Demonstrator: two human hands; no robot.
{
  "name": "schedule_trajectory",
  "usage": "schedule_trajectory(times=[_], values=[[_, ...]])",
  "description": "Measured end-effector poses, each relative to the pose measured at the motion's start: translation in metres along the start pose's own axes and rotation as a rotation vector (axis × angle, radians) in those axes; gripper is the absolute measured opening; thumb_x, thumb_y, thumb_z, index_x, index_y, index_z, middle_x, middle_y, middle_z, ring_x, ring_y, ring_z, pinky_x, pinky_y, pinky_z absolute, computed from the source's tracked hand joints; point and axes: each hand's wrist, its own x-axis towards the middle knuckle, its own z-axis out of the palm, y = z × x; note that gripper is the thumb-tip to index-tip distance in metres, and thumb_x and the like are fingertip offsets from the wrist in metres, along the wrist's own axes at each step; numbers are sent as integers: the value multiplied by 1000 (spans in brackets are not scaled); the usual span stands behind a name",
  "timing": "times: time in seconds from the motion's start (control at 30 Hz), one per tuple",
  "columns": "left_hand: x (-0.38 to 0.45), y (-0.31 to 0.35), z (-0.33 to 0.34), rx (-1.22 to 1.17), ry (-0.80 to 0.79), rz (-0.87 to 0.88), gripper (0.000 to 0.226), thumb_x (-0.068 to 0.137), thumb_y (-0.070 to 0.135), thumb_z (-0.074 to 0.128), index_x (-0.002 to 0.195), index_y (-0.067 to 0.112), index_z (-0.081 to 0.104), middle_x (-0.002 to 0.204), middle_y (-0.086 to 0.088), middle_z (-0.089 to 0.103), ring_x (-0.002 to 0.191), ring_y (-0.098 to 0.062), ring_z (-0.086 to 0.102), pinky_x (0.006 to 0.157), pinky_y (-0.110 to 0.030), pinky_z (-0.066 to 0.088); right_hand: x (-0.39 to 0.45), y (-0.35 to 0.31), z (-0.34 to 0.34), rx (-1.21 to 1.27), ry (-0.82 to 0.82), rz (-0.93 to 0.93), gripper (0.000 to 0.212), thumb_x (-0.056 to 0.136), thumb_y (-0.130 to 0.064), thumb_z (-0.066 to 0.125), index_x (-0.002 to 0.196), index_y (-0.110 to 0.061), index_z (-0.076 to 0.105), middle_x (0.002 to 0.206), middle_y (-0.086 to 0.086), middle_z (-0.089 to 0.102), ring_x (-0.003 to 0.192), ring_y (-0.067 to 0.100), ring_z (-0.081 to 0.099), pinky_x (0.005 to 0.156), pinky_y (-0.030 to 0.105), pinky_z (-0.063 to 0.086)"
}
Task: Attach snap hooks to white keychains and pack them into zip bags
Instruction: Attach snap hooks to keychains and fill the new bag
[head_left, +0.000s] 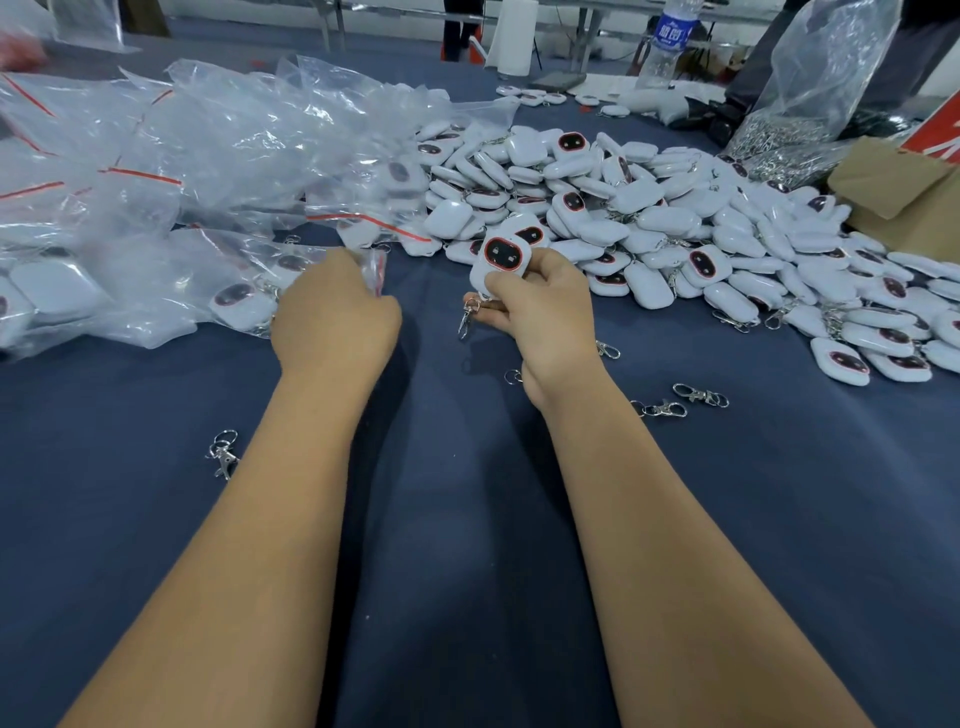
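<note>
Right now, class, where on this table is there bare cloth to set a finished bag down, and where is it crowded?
Bare blue cloth lies between the forearms. Crowded: zip bags far left, the keychain pile far right, loose snap hooks by the right wrist.

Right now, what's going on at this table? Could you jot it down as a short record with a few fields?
Right hand: holds a white keychain, dark face showing, with a snap hook hanging below
Left hand: pinches a zip bag at the edge of the bag pile
Keychain heap: loose, right of centre
Bag pile: clear, red-striped, some with keychains inside
Loose hooks: scattered on the blue cloth
Big clear sack: far right, metal parts inside
</note>
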Motion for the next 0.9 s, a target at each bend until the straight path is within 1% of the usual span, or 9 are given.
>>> schedule_trajectory(times=[0.1,0.17,0.27,0.37,0.47,0.57,0.67,0.8,0.9], values=[[-1,0,3,78,-5,100,15,76,2,50,87,3,60,90,-19,62,95,-43,57,63,-36,39,0,2,0,-19,7,-22,19,85,10,57,95,-6,60,86,9,66,71,18,65,76,31,61],[0,0,4,81,3,124,7,75,2,50,77,3,57,77,-15,58,84,-41,55,59,-33,35,-1,3,0,-35,10,-46,22,84,10,60,90,-10,60,84,8,67,70,14,66,82,37,60],[1,1,6,73,-2,110,8,78,9,55,75,2,60,69,-12,54,71,-36,48,57,-32,31,-3,2,1,-27,-7,-92,27,83,11,62,85,-16,58,80,3,67,67,8,66,83,35,60],[0,1,5,101,-14,142,22,71,6,55,55,10,41,54,-9,31,57,-31,30,49,-29,19,-4,1,3,-38,-16,-124,27,82,10,64,85,-16,57,79,3,65,72,12,66,88,41,59],[-1,2,5,-40,0,156,20,63,4,48,54,13,34,59,-11,22,61,-22,20,50,-29,19,-6,0,5,-17,-30,-152,25,83,10,64,86,-13,55,78,3,62,76,16,64,90,43,58],[-3,7,7,-389,-36,32,16,68,12,54,54,6,59,50,-17,42,51,-18,35,53,-26,33,-8,-1,10,47,-44,-172,26,85,13,62,89,-11,54,79,2,62,80,15,63,92,40,57],[-5,15,7,-660,-142,-23,21,73,15,59,53,16,64,39,6,46,40,-9,39,45,-19,34,-10,-2,13,77,-55,-211,25,85,12,63,90,-11,53,84,5,62,85,18,63,94,41,56],[-6,21,6,-828,-154,-56,13,75,15,66,64,9,69,50,3,49,43,-12,38,40,-14,31,-12,-3,12,2,-51,-214,22,87,7,65,92,-11,54,89,9,63,85,18,62,91,42,54],[-7,23,4,-899,-106,-57,14,79,11,67,65,9,68,51,5,52,44,-9,42,41,-13,35,-13,-2,11,-113,-36,-234,22,86,4,68,90,-14,57,90,8,66,82,14,62,84,31,54]])
